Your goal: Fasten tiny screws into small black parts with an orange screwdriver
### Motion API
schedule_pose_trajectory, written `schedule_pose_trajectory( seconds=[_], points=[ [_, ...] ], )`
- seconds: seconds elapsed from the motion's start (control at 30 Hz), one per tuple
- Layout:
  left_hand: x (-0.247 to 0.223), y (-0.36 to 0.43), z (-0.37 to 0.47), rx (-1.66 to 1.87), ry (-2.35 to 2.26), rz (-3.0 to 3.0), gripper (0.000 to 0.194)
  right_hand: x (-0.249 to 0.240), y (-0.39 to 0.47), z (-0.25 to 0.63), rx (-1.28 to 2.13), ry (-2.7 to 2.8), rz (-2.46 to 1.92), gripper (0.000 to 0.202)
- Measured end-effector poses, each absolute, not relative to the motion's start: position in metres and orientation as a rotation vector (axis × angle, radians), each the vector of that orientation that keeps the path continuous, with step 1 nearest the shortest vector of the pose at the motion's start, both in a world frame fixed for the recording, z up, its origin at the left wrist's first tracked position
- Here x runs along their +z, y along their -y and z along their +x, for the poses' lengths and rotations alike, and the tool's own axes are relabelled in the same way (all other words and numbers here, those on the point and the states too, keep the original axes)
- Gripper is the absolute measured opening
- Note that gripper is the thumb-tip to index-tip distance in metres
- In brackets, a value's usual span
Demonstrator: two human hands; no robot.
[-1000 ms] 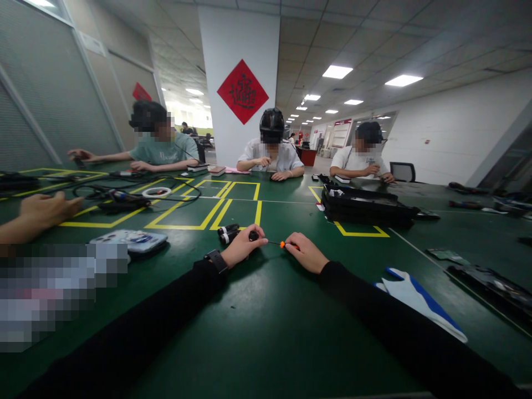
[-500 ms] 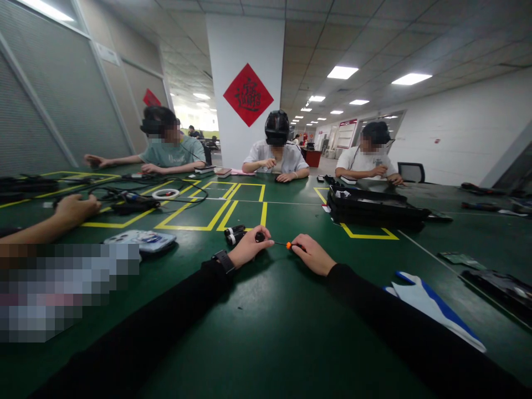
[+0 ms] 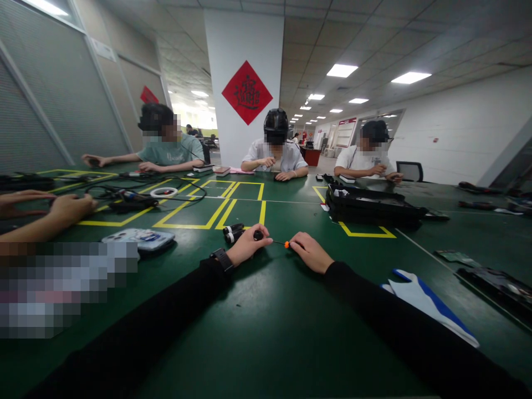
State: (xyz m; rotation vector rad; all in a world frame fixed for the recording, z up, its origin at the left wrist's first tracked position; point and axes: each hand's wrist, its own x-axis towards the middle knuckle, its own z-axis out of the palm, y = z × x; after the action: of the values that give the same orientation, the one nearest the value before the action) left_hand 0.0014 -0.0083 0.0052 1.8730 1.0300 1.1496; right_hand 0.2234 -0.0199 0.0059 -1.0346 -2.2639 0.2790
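My left hand (image 3: 248, 245) is closed round a small black round part (image 3: 258, 235), over the green table (image 3: 257, 343). Two black cylinders with pale bands (image 3: 233, 233) lie just beyond that hand's wrist side. My right hand (image 3: 311, 252) grips a screwdriver by its orange and black handle (image 3: 287, 244). The screwdriver's thin shaft points left and reaches the fingertips of my left hand. Whether its tip touches the black part cannot be made out.
A phone in a patterned case (image 3: 143, 238) lies left, near a co-worker's hands (image 3: 72, 213) and black cables (image 3: 128, 200). Black trays (image 3: 374, 208) are stacked back right. A blue and white glove (image 3: 432, 305) and circuit parts (image 3: 499, 288) lie right. Three people sit opposite.
The view has shifted slightly. My hands keep nearly the same pose and grip. At the far left, more of the co-worker's other hand has come into view.
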Motion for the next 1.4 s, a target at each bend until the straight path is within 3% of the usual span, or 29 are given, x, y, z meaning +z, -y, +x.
schedule_pose_trajectory(
  seconds=[0.27, 0.63, 0.83, 1.23, 1.4],
  points=[
    [0.0075, 0.0110, 0.0025, 1.151, -1.066, 1.865, 0.028, 0.0040, 0.0209, 0.2248, 0.314, 2.234, -1.037, 0.011],
    [0.0068, 0.0121, 0.0020, 1.172, -1.059, 1.913, 0.027, 0.0048, 0.0201, 0.2227, 0.241, 2.276, -1.036, 0.027],
    [0.0055, 0.0107, 0.0005, 1.177, -1.075, 1.907, 0.029, 0.0021, 0.0203, 0.2247, 0.265, 2.257, -1.049, 0.013],
    [0.0032, 0.0081, 0.0007, 1.163, -1.058, 1.938, 0.028, 0.0059, 0.0216, 0.2220, 0.205, 2.302, -1.047, 0.024],
    [0.0035, 0.0074, -0.0004, 1.184, -1.077, 1.939, 0.027, 0.0042, 0.0228, 0.2238, 0.235, 2.267, -1.055, 0.011]
  ],
)
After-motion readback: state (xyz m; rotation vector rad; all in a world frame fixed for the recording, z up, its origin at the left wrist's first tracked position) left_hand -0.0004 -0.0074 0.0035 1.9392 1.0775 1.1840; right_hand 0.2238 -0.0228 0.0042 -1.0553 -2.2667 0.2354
